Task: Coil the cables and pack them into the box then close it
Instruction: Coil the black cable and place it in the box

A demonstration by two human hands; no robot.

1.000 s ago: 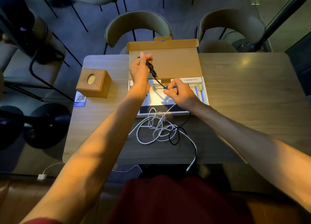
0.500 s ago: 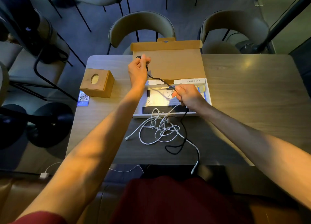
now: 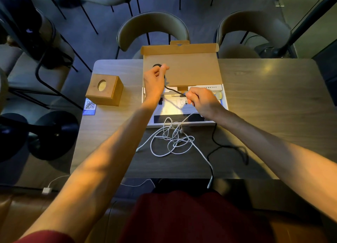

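Observation:
An open cardboard box (image 3: 191,73) lies at the table's far side, lid folded back, white tray facing me. My left hand (image 3: 154,83) is raised over the box's left part, pinching a small coil of black cable (image 3: 173,90). From there the cable runs taut to my right hand (image 3: 202,101), which grips it over the tray. Past my right hand the black cable drops off the box's front edge and loops loosely on the table at the right. A tangled white cable (image 3: 173,140) lies in front of the box, one end hanging off the near edge.
A small wooden box with a round hole (image 3: 104,89) stands left of the cardboard box, a QR-code card (image 3: 89,106) beside it. Two chairs (image 3: 152,30) stand behind the table. Another white cable with a plug (image 3: 47,189) lies on the floor at the left.
The black cable has been drawn further through my right hand toward the coil in my left hand. Its loose loop has slid from beside the white tangle out to the right.

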